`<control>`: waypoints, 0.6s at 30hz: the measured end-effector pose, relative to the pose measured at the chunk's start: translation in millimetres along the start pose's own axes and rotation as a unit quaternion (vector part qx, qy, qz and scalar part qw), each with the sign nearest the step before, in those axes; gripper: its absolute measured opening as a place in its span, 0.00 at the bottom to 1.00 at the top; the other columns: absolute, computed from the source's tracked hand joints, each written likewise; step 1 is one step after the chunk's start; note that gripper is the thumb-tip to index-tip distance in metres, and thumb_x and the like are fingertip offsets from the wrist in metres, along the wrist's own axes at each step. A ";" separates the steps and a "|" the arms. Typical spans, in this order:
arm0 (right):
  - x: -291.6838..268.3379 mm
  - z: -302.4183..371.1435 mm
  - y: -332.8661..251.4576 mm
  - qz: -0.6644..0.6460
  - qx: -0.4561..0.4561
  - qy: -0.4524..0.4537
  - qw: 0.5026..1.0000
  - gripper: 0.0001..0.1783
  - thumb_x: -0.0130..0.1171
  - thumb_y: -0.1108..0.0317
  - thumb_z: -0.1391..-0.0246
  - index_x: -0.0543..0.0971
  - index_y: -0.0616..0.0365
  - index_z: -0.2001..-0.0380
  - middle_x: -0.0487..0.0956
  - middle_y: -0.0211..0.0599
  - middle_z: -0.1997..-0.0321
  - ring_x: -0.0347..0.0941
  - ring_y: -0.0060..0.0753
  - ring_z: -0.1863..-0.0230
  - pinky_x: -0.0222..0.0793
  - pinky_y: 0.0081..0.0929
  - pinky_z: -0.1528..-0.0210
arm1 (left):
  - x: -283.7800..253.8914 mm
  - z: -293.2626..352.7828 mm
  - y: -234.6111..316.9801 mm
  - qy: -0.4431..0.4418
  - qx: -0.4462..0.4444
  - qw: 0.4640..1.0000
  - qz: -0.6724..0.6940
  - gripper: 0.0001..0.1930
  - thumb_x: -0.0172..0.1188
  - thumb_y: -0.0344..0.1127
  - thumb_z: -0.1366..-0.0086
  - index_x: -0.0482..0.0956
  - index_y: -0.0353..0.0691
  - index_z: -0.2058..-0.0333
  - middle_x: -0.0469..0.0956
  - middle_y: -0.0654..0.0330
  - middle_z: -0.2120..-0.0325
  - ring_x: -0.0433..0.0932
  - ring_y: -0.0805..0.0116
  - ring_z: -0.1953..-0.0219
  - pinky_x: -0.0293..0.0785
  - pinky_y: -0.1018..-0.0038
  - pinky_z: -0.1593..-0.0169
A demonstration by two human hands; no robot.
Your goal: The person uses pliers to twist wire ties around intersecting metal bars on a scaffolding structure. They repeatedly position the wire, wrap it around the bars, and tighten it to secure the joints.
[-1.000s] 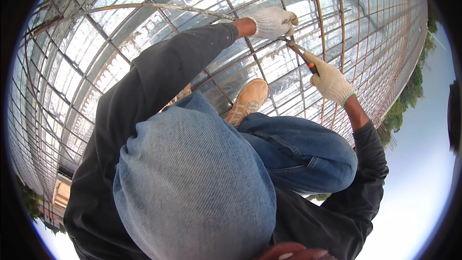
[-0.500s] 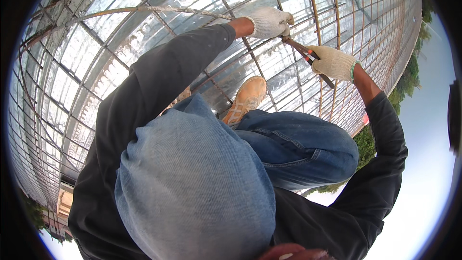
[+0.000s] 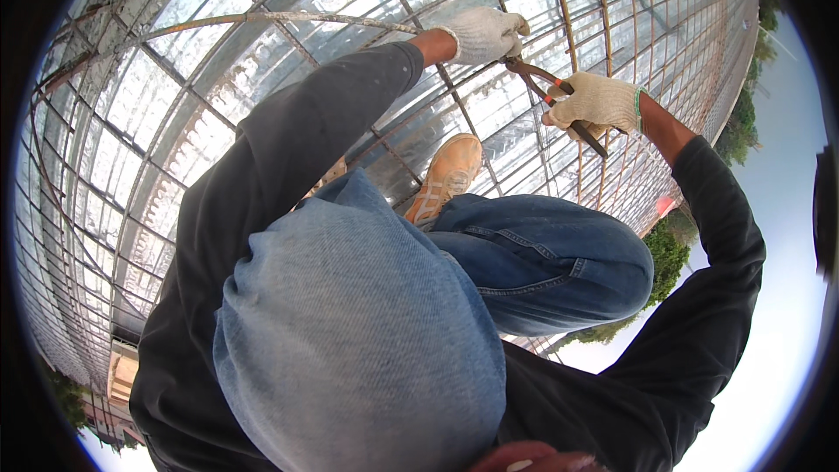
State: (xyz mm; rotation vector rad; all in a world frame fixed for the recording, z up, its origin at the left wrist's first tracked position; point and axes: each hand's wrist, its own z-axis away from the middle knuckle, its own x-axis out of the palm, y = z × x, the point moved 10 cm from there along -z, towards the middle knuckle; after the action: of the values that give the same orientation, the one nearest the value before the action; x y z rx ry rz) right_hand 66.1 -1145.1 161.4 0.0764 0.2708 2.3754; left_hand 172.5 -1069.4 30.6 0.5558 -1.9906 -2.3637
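Observation:
My right hand [image 3: 599, 103], in a white knit glove, is wrapped round the dark handles of a pair of pincers [image 3: 533, 72] with orange bands. The handles are spread apart. The jaws sit at a crossing of the steel rebar mesh [image 3: 456, 94], just below the fingers of my left hand [image 3: 481, 37]. That hand, gloved too, is closed with its fingers curled at the same crossing. Anything in its grip is too small or hidden to make out.
Shiny corrugated metal decking [image 3: 358, 2] lies under the mesh. A bent, rusty bar [image 3: 253, 17] arcs across at upper left. My tan shoe [image 3: 450, 177] stands on the decking between bars. Trees [image 3: 669, 260] and sky show beyond the edge at right.
The pincers' handles have spread wider in my right hand, which has shifted slightly left. My left hand has moved a little up and left, staying closed near the jaws.

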 end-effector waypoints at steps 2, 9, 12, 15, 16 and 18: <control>6.8 6.7 4.4 -0.049 -0.017 0.037 0.998 0.24 0.80 0.50 0.43 0.87 0.62 0.61 0.83 0.29 0.73 0.81 0.24 0.74 0.77 0.28 0.73 | -2.0 4.9 8.0 -0.014 -0.008 1.000 -0.026 0.26 0.55 0.48 0.22 0.82 0.46 0.32 0.92 0.50 0.49 0.89 0.47 0.46 0.82 0.54 0.38; 13.2 23.0 0.4 0.064 0.021 0.160 0.985 0.28 0.76 0.58 0.45 0.84 0.64 0.46 0.88 0.45 0.58 0.88 0.34 0.60 0.84 0.37 0.62 | 8.2 -0.7 0.8 -0.025 0.003 0.999 -0.027 0.26 0.56 0.50 0.21 0.82 0.42 0.33 0.91 0.47 0.49 0.89 0.46 0.46 0.82 0.53 0.38; 11.2 39.7 -15.8 0.338 -0.032 0.350 0.873 0.30 0.76 0.60 0.41 0.78 0.62 0.41 0.87 0.49 0.53 0.90 0.44 0.53 0.86 0.45 0.56 | 10.6 -2.3 0.3 -0.023 0.009 0.999 -0.038 0.27 0.56 0.50 0.22 0.82 0.41 0.33 0.91 0.46 0.49 0.89 0.44 0.45 0.82 0.53 0.38; 10.0 44.6 -16.5 0.428 -0.015 0.407 0.806 0.26 0.74 0.62 0.36 0.76 0.59 0.41 0.87 0.48 0.53 0.91 0.51 0.51 0.87 0.49 0.54 | 12.0 -2.7 1.3 -0.048 0.004 0.998 -0.030 0.28 0.56 0.50 0.23 0.82 0.40 0.33 0.90 0.45 0.47 0.88 0.42 0.44 0.81 0.53 0.36; 8.4 44.6 -18.0 0.437 -0.004 0.416 0.797 0.25 0.73 0.63 0.35 0.76 0.59 0.41 0.87 0.47 0.53 0.91 0.50 0.51 0.87 0.49 0.54 | 11.9 -2.3 1.5 -0.043 0.006 0.999 -0.030 0.28 0.55 0.50 0.23 0.82 0.40 0.33 0.90 0.44 0.46 0.88 0.42 0.43 0.81 0.53 0.36; 12.2 42.0 -8.8 0.354 0.021 0.364 0.861 0.24 0.70 0.64 0.32 0.76 0.59 0.39 0.88 0.50 0.52 0.91 0.54 0.51 0.88 0.52 0.52 | 11.4 -1.3 -0.2 -0.031 0.008 0.999 -0.030 0.28 0.55 0.51 0.23 0.82 0.40 0.33 0.89 0.43 0.45 0.87 0.42 0.42 0.80 0.53 0.35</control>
State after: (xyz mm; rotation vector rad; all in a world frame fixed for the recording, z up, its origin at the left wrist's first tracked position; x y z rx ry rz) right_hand 68.7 -1123.2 200.2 -0.8622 0.7556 3.0337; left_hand 162.2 -1073.3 27.2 0.5560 -2.0472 -2.4309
